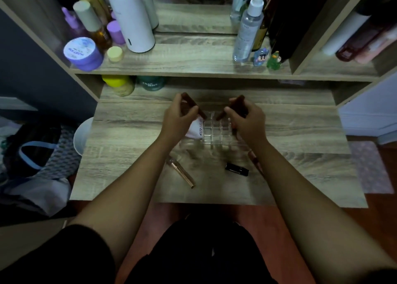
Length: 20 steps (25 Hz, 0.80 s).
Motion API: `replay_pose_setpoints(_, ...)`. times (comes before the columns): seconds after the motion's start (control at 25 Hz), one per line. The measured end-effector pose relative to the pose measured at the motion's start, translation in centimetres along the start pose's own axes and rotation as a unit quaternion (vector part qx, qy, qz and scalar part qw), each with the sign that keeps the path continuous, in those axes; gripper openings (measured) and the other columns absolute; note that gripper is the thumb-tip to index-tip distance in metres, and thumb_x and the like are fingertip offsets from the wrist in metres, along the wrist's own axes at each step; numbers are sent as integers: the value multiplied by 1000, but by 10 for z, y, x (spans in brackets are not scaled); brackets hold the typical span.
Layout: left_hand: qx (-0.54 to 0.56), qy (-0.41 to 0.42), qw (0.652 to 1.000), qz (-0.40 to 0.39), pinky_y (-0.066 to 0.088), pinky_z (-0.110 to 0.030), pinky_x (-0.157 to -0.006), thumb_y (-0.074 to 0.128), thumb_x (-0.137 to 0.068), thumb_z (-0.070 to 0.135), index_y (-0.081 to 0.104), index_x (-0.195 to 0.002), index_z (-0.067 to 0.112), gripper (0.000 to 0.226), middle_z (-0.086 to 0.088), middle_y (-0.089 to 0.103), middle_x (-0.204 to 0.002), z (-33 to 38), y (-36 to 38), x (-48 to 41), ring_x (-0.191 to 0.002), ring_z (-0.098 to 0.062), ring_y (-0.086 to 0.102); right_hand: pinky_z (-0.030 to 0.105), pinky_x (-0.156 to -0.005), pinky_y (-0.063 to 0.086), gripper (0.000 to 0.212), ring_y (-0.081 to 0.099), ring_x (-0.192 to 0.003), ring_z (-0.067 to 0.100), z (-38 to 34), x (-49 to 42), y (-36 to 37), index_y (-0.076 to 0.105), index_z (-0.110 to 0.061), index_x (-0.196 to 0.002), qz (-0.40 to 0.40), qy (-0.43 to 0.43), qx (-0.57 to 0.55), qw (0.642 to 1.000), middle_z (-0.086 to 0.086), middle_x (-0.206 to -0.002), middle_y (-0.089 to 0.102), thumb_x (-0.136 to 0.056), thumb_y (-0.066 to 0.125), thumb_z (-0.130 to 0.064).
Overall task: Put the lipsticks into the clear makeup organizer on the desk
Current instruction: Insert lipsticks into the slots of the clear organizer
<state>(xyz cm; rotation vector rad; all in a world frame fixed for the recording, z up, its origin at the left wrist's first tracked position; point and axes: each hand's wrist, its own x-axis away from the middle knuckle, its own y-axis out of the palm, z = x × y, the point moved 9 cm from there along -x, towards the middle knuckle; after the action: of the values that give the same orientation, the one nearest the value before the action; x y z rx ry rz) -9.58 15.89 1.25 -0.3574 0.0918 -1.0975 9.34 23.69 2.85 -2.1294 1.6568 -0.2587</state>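
Observation:
The clear makeup organizer (217,131), a grid of small cells, sits mid-desk between my hands. My left hand (179,120) grips a dark brown lipstick (194,105), tilted down toward the organizer's left cells. My right hand (247,120) grips another dark brown lipstick (233,106), tilted down toward the middle cells. A white tube (196,130) lies at the organizer's left side, partly behind my left hand. On the desk nearer me lie a rose-gold lipstick (182,174), a black lipstick (237,169) and a reddish one (255,161), half hidden by my right forearm.
The wooden desk (129,150) has a raised shelf (193,60) behind with bottles, a white cylinder (131,17), a purple jar (83,53) and small figurines (267,58). Yellow and green jars (133,84) sit under the shelf. A white bin (82,135) stands left of the desk.

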Motion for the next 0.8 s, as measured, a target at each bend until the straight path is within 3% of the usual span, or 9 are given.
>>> replay_pose_setpoints(0.04, -41, 28, 999, -15, 54, -24, -80, 59, -88, 13, 53, -111, 5, 25, -5, 63, -102, 6, 5, -7, -95, -17, 62, -2, -73, 42, 29, 63, -91, 13, 0, -7, 2, 64, -5, -110, 2, -7, 18, 1000, 7, -97, 69, -82, 68, -12)
replay_pose_setpoints(0.12, -119, 79, 988, -55, 49, -14, -77, 59, -88, 14, 52, -116, 3, 31, -5, 64, -106, 15, 19, -18, -97, -15, 61, 12, -81, 44, 33, 62, -96, 17, 0, -16, 12, 61, -6, -115, -23, -26, 82, 996, 13, -105, 70, -83, 66, -13)
replay_pose_setpoints(0.24, -198, 118, 967, -107, 53, -27, -81, 59, -87, 15, 52, -114, 5, 29, -16, 69, -108, 13, 35, -29, -98, -24, 66, 28, -86, 44, 35, 63, -101, 27, 6, -22, 31, 60, -6, -117, -84, -31, 136, 987, 19, -110, 68, -83, 65, -10)
replay_pose_setpoints(0.32, -231, 128, 956, -124, 55, -35, -81, 59, -86, 15, 53, -112, 5, 28, -18, 69, -106, 9, 41, -33, -97, -28, 67, 30, -86, 44, 33, 62, -101, 30, 7, -22, 40, 61, -4, -115, -106, -38, 156, 981, 20, -110, 68, -82, 64, -5)
replay_pose_setpoints(0.52, -282, 139, 937, -152, 42, -24, -72, 59, -86, 9, 57, -108, 6, 23, -15, 68, -103, 2, 55, -37, -90, -19, 62, 22, -85, 38, 34, 61, -104, 29, 22, -20, 48, 62, -7, -113, -124, -9, 197, 972, 18, -112, 67, -80, 64, 1)
replay_pose_setpoints(0.68, -279, 143, 935, -163, 53, -33, -79, 62, -83, 10, 59, -106, 7, 24, -14, 68, -102, -2, 57, -37, -93, -24, 65, 26, -89, 44, 34, 63, -103, 25, 22, -22, 50, 61, -10, -114, -132, -4, 184, 974, 15, -112, 69, -81, 64, -1)
replay_pose_setpoints(0.8, -287, 161, 932, -152, 53, -35, -76, 61, -84, 12, 60, -105, 6, 22, -15, 69, -98, -1, 56, -35, -88, -26, 65, 30, -91, 48, 34, 64, -104, 24, 26, -20, 53, 60, -11, -115, -136, 9, 176, 975, 14, -113, 68, -82, 65, -5)
